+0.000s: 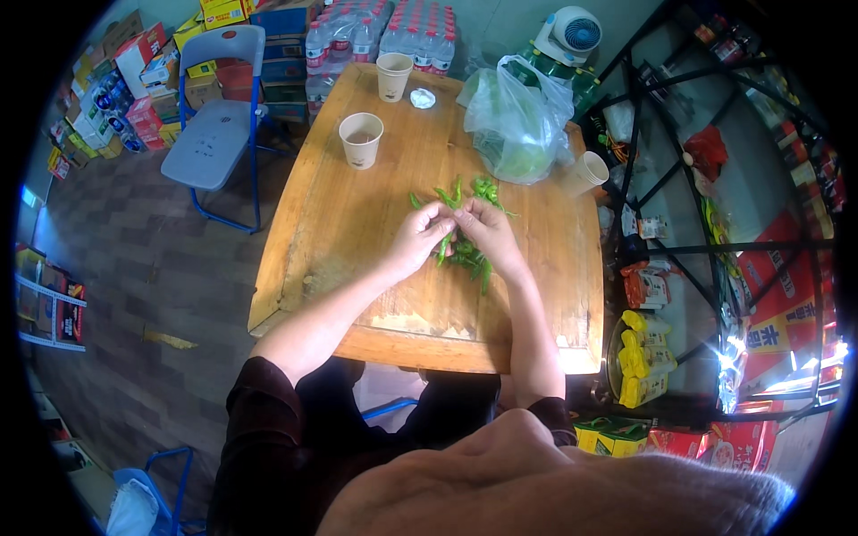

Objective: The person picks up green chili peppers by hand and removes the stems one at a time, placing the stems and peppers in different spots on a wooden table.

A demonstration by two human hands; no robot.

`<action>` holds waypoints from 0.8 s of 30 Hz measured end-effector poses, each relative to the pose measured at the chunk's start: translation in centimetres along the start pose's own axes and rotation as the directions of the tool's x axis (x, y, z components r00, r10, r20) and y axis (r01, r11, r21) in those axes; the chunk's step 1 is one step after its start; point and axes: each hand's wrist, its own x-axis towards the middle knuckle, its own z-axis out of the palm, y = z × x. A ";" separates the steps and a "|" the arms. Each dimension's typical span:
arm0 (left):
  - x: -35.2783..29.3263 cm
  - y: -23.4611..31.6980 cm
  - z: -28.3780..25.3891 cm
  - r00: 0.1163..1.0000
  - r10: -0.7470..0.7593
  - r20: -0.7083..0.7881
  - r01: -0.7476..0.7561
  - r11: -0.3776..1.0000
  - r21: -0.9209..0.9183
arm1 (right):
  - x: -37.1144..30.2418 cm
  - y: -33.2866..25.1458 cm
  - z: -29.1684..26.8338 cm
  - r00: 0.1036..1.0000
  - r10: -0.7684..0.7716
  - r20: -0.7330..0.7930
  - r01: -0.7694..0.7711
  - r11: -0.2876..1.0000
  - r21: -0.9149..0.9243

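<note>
in the head view, a wooden desk (313,232) carries the work, and a small loose heap of green peppers (468,254) lies near its middle, under and around the fingertips. the left hand (420,239) and the right hand (487,230) come in from the near edge and meet over this heap, thumbs and forefingers close together. each grip is bent inward at the fingers; how tightly either one closes, and whether a pepper is pinched between them, i cannot tell.

bare wood shows from the left forearm out to the desk's left edge, and a narrower strip runs between the right forearm and the right edge. the near edge is worn pale and passes beneath both forearms. beyond the right edge stands a black metal rack (760,246); off the left edge, some floor lies before the blue folding chair (210,143).

counted: two hands, three paper cups (361,147), one crumpled white piece (423,98) and one plastic bag (518,134) with green contents. two cups stand toward the far left, the third by the right edge, just beside the bag. the peppers overlap too much to count.
</note>
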 end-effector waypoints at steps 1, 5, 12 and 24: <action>0.0 0.2 0.4 0.999 -0.007 -0.046 0.009 1.000 0.023 | -0.1 0.0 -0.1 1.000 -0.001 -0.004 0.001 1.000 0.000; -0.3 0.6 0.8 0.999 0.007 -0.044 -0.003 0.996 0.084 | -0.5 -0.6 0.3 0.991 -0.074 -0.108 0.045 0.968 -0.247; -0.6 1.4 1.4 1.000 0.012 -0.023 -0.009 0.992 0.129 | -0.2 -0.4 -0.4 0.989 0.134 -0.062 -0.110 0.949 0.294; 0.2 1.4 -1.2 0.944 0.101 -0.315 -0.123 0.991 -0.050 | 0.9 -0.9 -3.9 0.853 0.159 -0.496 0.124 0.863 0.490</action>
